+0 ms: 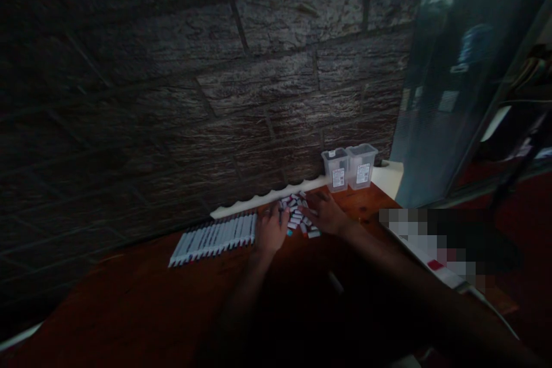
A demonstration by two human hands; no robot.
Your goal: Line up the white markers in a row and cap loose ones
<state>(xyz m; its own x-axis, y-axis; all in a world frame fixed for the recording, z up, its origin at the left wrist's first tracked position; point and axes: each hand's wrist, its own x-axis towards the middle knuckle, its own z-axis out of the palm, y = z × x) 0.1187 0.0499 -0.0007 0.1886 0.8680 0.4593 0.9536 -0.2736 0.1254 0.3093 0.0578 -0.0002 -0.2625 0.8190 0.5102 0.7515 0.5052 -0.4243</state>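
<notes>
A loose pile of small white marker caps (295,215), some with coloured ends, lies on the brown wooden table (142,293). My left hand (272,229) rests at the pile's left edge, fingers stretched out and apart. From the right, my right hand (325,213) reaches to the caps with its fingers spread over that edge; the fingertips partly cover some of them. Neither hand shows anything held. Left of my left hand, several white markers (213,238) lie side by side in a slanted row.
Two clear plastic containers (361,167) with labels stand at the back right, by the brick wall (276,86). A wavy white strip (259,202) runs along the wall. One pale stick-like piece (335,283) lies near the front. A white object (444,264), partly blurred out, is at the right.
</notes>
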